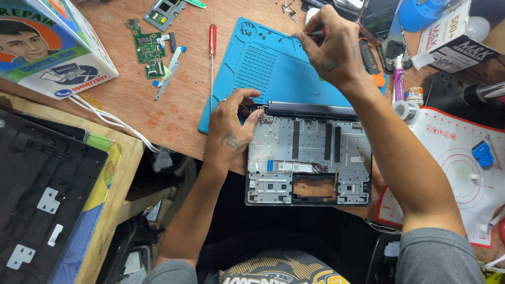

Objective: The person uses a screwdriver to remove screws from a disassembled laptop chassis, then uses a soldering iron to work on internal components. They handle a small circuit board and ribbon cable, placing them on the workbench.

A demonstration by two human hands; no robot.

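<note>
Two hands at work over a wooden table [173,100]. Left hand [231,123]: fingers curled, resting on the upper left corner of an opened grey laptop chassis [307,163], at its hinge. Right hand [331,50]: pinched shut on a slim red-handled tool [307,34], tip over the blue silicone work mat [268,63]. Chassis lies at the table's near edge, partly on the mat. Left of mat: red-handled screwdriver [212,47], green circuit board [147,48]. Right: white and red mat [463,173].
</note>
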